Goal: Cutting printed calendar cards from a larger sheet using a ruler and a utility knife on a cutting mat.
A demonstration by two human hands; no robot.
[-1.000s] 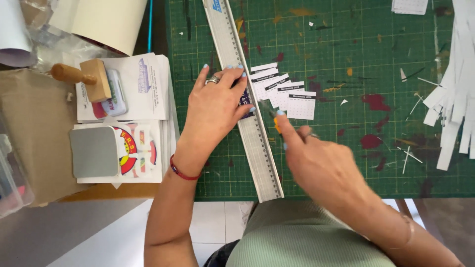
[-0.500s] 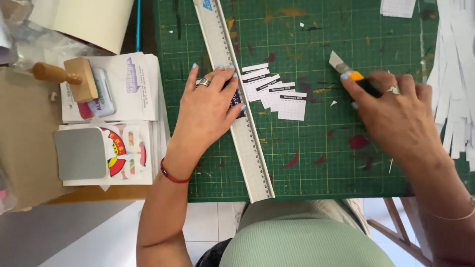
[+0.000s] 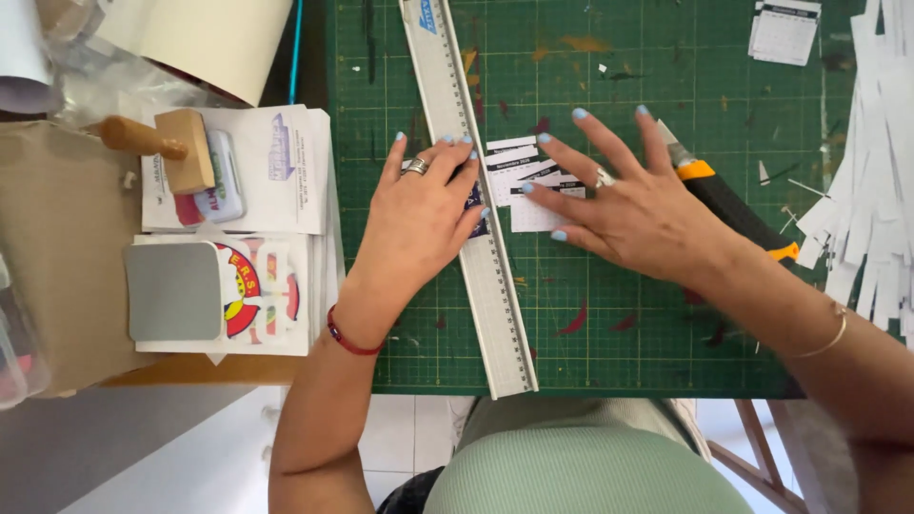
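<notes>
Half a second ago the right hand (image 3: 647, 214) gripped the utility knife (image 3: 733, 205) off to the right of the cut paper cards (image 3: 528, 181); now the knife lies on the green cutting mat (image 3: 666, 57), partly under the wrist, and the hand has come left onto the cards. The left hand (image 3: 419, 214) has stayed on the metal ruler (image 3: 471, 190).

At the left, stacked printed sheets (image 3: 276, 162) with a wooden-handled stamp (image 3: 167, 148) and a grey square pad (image 3: 173, 290) crowd up to the mat's left edge. The ruler runs at a slight slant from the mat's far edge to its near edge, which meets the edge of the tabletop. Right of the cards the mat lies open up to the pile of white paper strips (image 3: 871, 181) at the right edge.

The left hand lies flat, palm down, fingers spread across the ruler, grasping nothing. The right hand is also open and flat, fingers fanned leftward, fingertips pressing the cards just beside the ruler.
</notes>
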